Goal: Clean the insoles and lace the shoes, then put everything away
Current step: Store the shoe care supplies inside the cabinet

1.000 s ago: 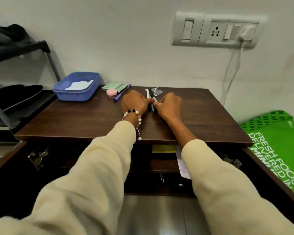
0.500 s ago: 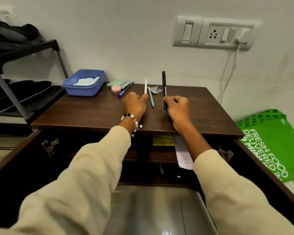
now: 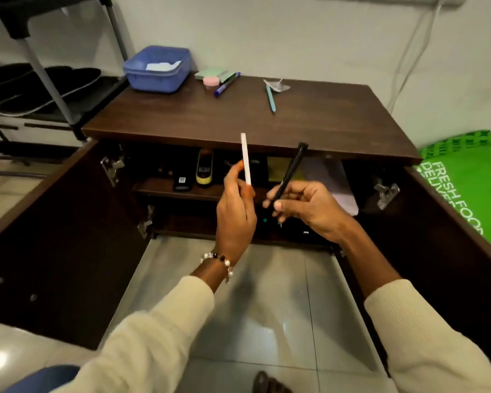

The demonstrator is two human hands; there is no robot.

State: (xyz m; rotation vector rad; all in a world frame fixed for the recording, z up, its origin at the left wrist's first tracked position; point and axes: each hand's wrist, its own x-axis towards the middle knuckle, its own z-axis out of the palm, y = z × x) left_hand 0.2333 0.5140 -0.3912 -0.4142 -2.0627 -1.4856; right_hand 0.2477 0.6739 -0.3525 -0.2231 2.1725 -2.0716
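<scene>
Holding white pen (image 3: 245,158) left, black pen (image 3: 290,168) right, grips now lifted off cabinet (image 3: 309,123).

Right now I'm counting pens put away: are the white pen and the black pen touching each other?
Apart. The head view shows the white pen in the left hand and the black pen in the right hand, dark cabinet visible between them.

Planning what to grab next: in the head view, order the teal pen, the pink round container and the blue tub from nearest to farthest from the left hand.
From the left hand:
1. Teal pen, mid tabletop, right of the others.
2. Pink round container, farther back, toward the left.
3. Blue tub, back left corner.
</scene>
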